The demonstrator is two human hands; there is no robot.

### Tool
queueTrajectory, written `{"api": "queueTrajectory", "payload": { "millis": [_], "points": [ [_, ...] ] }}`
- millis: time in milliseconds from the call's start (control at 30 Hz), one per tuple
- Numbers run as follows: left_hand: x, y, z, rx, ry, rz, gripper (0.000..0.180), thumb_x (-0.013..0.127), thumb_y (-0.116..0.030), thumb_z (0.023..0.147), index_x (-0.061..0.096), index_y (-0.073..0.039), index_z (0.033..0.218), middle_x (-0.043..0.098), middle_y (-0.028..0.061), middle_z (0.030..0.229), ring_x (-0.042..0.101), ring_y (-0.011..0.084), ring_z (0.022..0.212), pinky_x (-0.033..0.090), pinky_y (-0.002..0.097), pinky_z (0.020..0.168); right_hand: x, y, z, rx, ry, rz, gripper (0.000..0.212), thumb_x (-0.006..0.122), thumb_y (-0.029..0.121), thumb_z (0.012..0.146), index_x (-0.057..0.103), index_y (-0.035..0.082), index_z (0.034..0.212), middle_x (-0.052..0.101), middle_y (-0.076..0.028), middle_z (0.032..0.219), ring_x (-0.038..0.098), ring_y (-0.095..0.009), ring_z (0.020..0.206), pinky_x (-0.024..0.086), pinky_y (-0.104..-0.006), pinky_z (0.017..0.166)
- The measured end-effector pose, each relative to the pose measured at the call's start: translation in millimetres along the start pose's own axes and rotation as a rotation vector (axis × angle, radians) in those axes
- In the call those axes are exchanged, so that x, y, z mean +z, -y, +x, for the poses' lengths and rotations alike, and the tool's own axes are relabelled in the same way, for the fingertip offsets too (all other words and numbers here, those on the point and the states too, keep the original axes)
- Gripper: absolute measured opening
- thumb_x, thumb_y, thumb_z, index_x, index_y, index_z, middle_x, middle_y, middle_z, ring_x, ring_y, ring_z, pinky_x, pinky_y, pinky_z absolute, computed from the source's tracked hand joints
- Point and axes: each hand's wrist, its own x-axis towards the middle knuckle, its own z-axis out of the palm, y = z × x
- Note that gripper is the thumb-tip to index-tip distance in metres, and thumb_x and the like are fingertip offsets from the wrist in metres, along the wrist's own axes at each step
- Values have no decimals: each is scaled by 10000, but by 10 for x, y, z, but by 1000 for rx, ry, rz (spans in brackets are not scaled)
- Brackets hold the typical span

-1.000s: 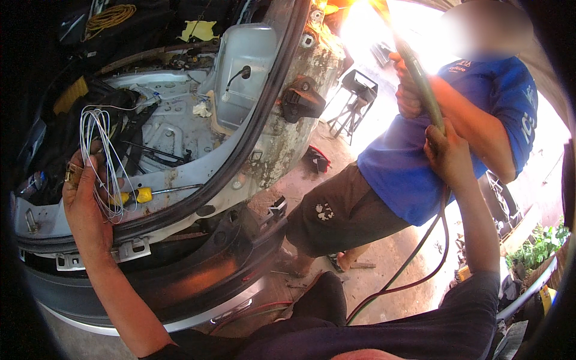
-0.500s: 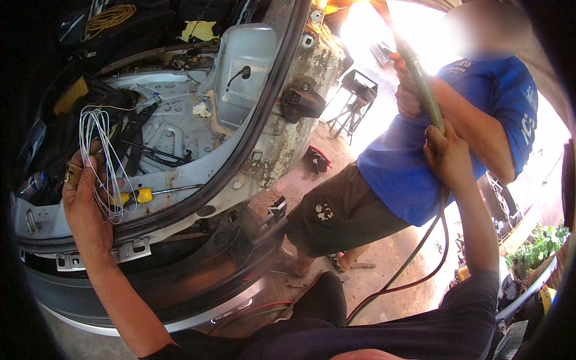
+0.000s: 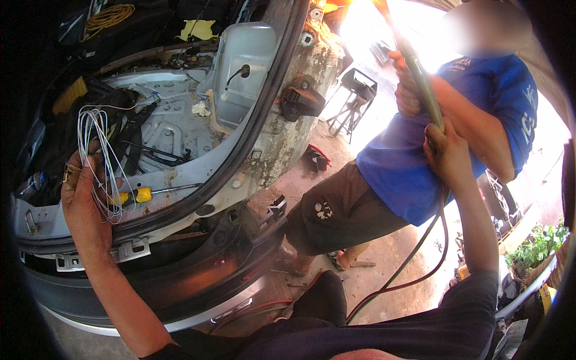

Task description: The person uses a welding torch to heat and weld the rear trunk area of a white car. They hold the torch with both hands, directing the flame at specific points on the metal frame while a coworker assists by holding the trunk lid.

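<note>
My left hand [image 3: 84, 207] is closed around a loose coil of thin silvery wire [image 3: 99, 129], held over the sill of a car's open rear. A small brass-coloured piece [image 3: 71, 174] shows beside its fingers; whether it is gripped too I cannot tell. My right hand [image 3: 447, 150] wraps round the lower handle of a long gas torch [image 3: 427, 93]. Higher on the same torch are the hands of a person in a blue shirt [image 3: 407, 84]. At the top, the torch's tip is lost in glare, with an orange glow by the car's rusty, peeling pillar [image 3: 318, 36].
Two hoses [image 3: 384, 292] hang from the torch and curve to the floor. A yellow-handled screwdriver [image 3: 144, 194] lies on the sill. Below it is the dark bumper [image 3: 198, 270]. A stand [image 3: 355, 90] is behind the pillar. Plants and clutter [image 3: 534, 252] are at the right.
The orange glow on the pillar and its reflection on the bumper have grown stronger. Both hands keep nearly the same places and grips.
</note>
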Motion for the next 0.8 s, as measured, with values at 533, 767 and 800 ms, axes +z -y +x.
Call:
{"api": "queueTrajectory", "payload": {
  "millis": [533,767,800],
  "points": [
    [18,-20,-28,-23,23,-47,323,617,-172,1044,642,-41,1338,727,92,1248,721,119,1019,641,306,778,9,-15,-43,-19,-32,21,160,693,96,865,608,106,1001,611,-154,1001,688,-401,766,564,-512,680],
    [-9,59,77,-62,79,-86,283,604,-156,1047,655,-61,1308,729,37,1129,691,84,885,628,282,744,18,27,-393,405,130,728,208,735,115,838,628,77,1013,659,-121,974,681,-310,657,569,-439,632],
    [6,37,84,-70,70,-87,277,605,-161,1047,660,-59,1299,727,36,1128,688,83,888,624,281,736,60,142,-550,516,194,934,223,738,127,837,633,72,1026,667,-117,958,679,-288,650,569,-421,627]
  ]
}}
